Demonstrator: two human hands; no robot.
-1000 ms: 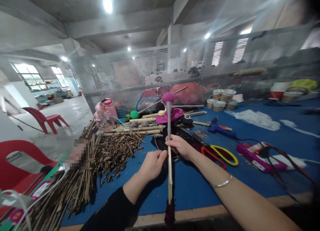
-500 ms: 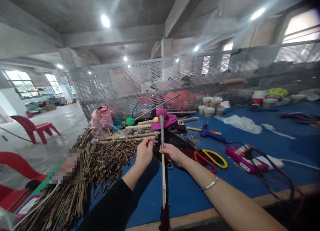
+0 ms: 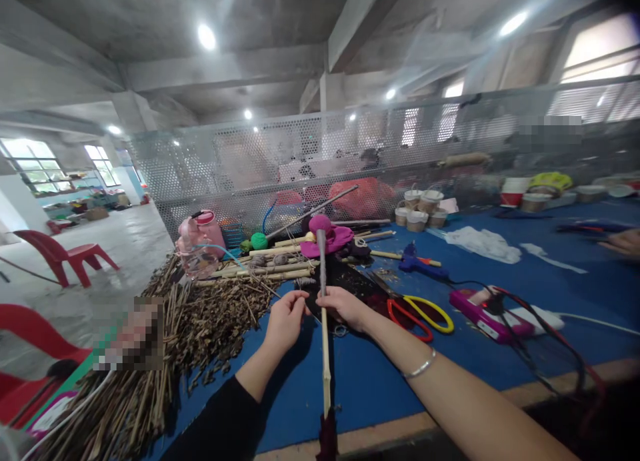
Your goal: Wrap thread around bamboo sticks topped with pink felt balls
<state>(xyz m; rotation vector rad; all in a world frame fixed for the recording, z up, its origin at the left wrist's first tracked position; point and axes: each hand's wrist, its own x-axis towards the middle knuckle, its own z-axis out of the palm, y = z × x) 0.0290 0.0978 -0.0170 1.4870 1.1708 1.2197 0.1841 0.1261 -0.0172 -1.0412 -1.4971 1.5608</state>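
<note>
My right hand (image 3: pixel 345 308) is closed around a pale wooden stick (image 3: pixel 326 361) that stands lengthwise in front of me. Its upper part is wrapped in grey, and a dark red piece (image 3: pixel 327 431) sits at its near end. A purple ball (image 3: pixel 319 224) shows at the stick's far end; whether it is attached I cannot tell. Just left of the stick, my left hand (image 3: pixel 286 321) has thumb and fingers pinched together. What lies in that pinch is too small to make out. Under the hands is a black sheet (image 3: pixel 345 281) on the blue table.
Dry brown stalks (image 3: pixel 215 321) are heaped at left, beside a pink clear jug (image 3: pixel 197 251). Red-and-yellow scissors (image 3: pixel 425 314), a blue glue gun (image 3: pixel 423 264) and a purple power strip (image 3: pixel 490 314) lie at right. A co-worker's hand (image 3: pixel 625 244) enters at the right edge.
My left hand has drawn slightly down and left, its fingers still pinched. My right hand keeps its hold on the stick. Another person's hand has appeared at the right edge.
</note>
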